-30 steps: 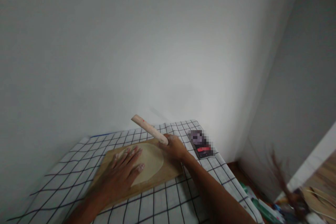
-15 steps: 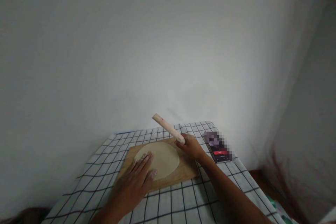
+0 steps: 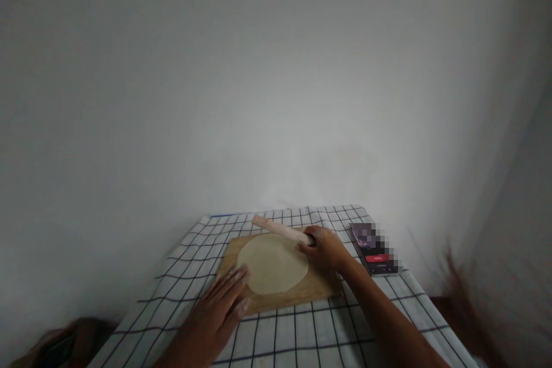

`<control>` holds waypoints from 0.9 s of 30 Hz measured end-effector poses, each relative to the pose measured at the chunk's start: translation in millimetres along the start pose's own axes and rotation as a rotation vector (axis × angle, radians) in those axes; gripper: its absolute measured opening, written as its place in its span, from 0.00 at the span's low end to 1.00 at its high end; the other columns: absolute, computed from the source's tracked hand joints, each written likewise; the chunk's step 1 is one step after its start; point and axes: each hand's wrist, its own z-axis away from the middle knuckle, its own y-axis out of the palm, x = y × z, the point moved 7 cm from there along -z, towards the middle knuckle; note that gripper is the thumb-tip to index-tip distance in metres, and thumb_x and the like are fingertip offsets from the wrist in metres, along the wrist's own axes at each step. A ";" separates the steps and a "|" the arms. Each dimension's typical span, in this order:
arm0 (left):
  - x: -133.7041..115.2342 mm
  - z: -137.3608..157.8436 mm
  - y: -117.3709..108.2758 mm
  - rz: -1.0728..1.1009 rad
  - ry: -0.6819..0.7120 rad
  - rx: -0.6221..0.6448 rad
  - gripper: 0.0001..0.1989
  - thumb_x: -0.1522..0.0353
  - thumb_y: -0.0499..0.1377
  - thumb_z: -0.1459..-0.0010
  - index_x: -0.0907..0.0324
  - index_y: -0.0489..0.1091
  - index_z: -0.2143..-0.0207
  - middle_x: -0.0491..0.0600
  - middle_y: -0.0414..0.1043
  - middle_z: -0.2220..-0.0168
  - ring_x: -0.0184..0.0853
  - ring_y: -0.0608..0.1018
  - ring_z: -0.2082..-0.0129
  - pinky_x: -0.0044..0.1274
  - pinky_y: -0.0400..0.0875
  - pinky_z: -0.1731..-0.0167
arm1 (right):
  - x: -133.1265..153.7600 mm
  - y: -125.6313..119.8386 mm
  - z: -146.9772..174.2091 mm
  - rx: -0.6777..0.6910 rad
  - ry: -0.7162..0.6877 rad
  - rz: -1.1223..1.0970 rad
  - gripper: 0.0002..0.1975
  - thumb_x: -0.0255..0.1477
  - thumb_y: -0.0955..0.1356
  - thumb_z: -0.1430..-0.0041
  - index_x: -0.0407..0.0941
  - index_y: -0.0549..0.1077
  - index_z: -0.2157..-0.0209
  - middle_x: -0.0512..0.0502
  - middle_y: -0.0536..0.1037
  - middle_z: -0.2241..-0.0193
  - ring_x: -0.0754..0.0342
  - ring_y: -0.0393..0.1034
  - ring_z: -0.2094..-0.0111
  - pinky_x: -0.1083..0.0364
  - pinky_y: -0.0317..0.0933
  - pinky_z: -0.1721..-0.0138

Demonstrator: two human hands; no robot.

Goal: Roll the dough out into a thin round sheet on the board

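Observation:
A thin round sheet of pale dough (image 3: 273,264) lies flat on a wooden board (image 3: 297,296). My right hand (image 3: 324,248) is wrapped round the near end of a light wooden rolling pin (image 3: 280,229). The pin slants up and left over the far edge of the dough; whether it touches the dough I cannot tell. At the board's left side my left hand (image 3: 224,299) has its fingers stretched out. Its fingertips rest at the near left edge of the dough and look floury.
A white tablecloth with dark check lines (image 3: 276,342) covers the table. To the right of the board lies a phone (image 3: 375,250) with a lit, partly blurred screen. A pale wall (image 3: 276,80) rises behind the table. Something dark (image 3: 71,345) sits at the lower left.
The rolling pin has come down from its raised slant to a flatter one over the dough's far edge. My left hand has slid back toward the dough's rim. The view has shifted slightly.

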 end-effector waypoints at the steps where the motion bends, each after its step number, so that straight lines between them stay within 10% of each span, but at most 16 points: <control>1: 4.2 2.0 -7.5 0.023 -0.033 -0.012 0.23 0.60 0.51 0.30 0.47 0.64 0.35 0.44 0.65 0.34 0.39 0.68 0.34 0.36 0.66 0.35 | 2.7 0.8 0.6 0.015 -0.027 0.016 0.15 0.40 0.73 0.41 0.46 0.79 0.57 0.44 0.81 0.60 0.50 0.73 0.62 0.56 0.56 0.64; 9: 20.5 -24.1 -52.4 0.199 -0.177 -0.163 0.21 0.60 0.48 0.29 0.52 0.70 0.40 0.47 0.71 0.37 0.42 0.71 0.36 0.39 0.66 0.35 | 18.2 11.9 5.9 0.261 -0.188 0.008 0.14 0.43 0.74 0.43 0.49 0.83 0.62 0.47 0.79 0.62 0.54 0.71 0.67 0.57 0.56 0.67; 18: -11.4 -74.9 15.2 0.018 -0.012 -0.051 0.25 0.63 0.44 0.29 0.60 0.63 0.34 0.54 0.63 0.32 0.45 0.62 0.30 0.45 0.55 0.31 | 28.6 16.8 8.8 0.287 -0.239 -0.063 0.14 0.44 0.74 0.41 0.52 0.84 0.57 0.48 0.77 0.62 0.54 0.72 0.64 0.57 0.61 0.63; 27: 35.6 -137.6 48.3 -0.026 -0.079 0.068 0.28 0.61 0.40 0.28 0.62 0.62 0.34 0.62 0.63 0.33 0.55 0.62 0.31 0.53 0.56 0.37 | 7.1 7.8 0.9 0.113 -0.090 0.041 0.19 0.45 0.66 0.31 0.47 0.82 0.56 0.42 0.78 0.57 0.50 0.74 0.59 0.55 0.63 0.58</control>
